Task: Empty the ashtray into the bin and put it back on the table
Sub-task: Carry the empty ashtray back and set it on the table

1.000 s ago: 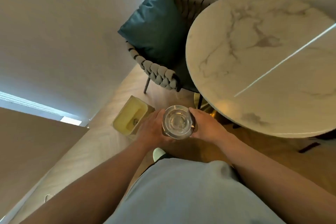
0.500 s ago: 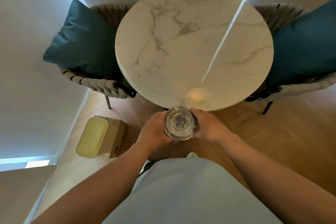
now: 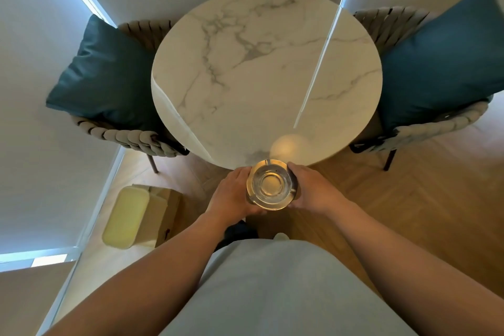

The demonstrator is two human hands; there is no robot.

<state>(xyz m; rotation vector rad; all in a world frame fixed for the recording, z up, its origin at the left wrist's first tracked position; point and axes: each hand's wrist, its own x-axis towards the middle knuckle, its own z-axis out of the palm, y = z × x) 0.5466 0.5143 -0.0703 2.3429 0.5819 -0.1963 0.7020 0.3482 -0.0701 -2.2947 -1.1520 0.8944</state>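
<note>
1. Ashtray [image 3: 270, 184]: clear round glass, upright, mouth up, held in the air at 6 o'clock from the table's centre, far rim just overlapping the table's near edge in this view.
2. Inside the ashtray: looks clean, only glints and a warm glow through the glass; fine residue, if any, too small to tell.
3. Left hand [image 3: 233, 194]: grasping the ashtray at its 9 o'clock side, fingers curled under and around the wall, thumb along the near rim.
4. Right hand [image 3: 313, 189]: grasping the ashtray at its 3 o'clock side, fingers wrapped against the wall.
5. Table [image 3: 245, 63]: round white marble top with grey veins, crossed by a thin bright line of light running from 1 o'clock toward 6 o'clock, and a soft yellow reflection just beyond the ashtray.
6. Bin [image 3: 128, 217]: pale yellow, on the wooden floor [image 3: 409, 199] at 8 o'clock from the ashtray, well apart from it, beside a brown box [image 3: 169, 215].
7. Chairs: one woven chair [image 3: 122, 136] at the table's 9 o'clock, another [image 3: 436, 123] at 3 o'clock, each carrying a dark teal cushion [image 3: 106, 76].
8. Foreground: both bare forearms reaching forward over a light grey garment [image 3: 272, 289].
</note>
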